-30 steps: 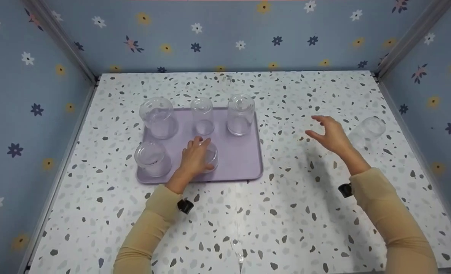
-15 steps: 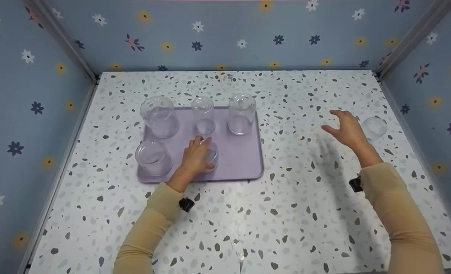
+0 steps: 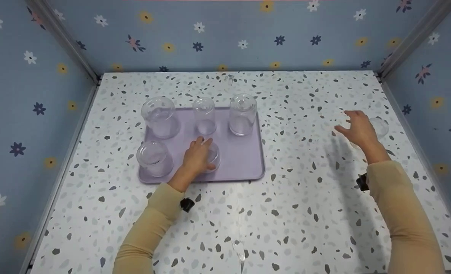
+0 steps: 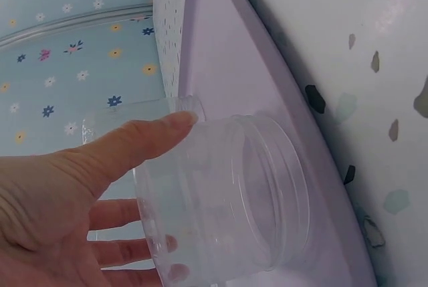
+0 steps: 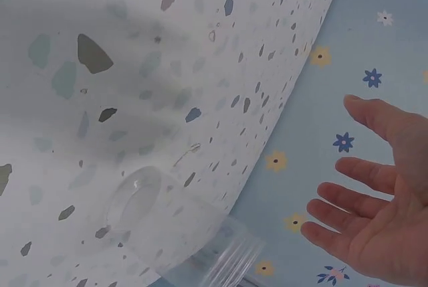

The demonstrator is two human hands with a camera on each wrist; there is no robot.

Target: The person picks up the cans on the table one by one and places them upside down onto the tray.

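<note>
My left hand [image 3: 197,156] grips a clear plastic jar [image 4: 221,193] on the purple tray [image 3: 240,163], thumb on one side and fingers on the other. In the left wrist view its ringed rim faces the tray. At the right, my right hand [image 3: 361,131] hovers with fingers spread and holds nothing. Behind it, in the head view, a clear jar [image 3: 379,126] is partly hidden. In the right wrist view this jar [image 5: 174,223] lies on its side on the table, with threads at one end, apart from the fingers.
More clear jars stand on the tray: a wide jar [image 3: 160,118] at back left, a narrow jar [image 3: 204,116] at back middle, a tall jar [image 3: 243,114] at back right, and a short jar [image 3: 155,158] at front left. Flowered walls [image 3: 225,38] border the speckled table [image 3: 305,213].
My right hand has moved right and slightly away from me, now covering part of the lying jar. The left hand keeps its hold on its jar in the same place.
</note>
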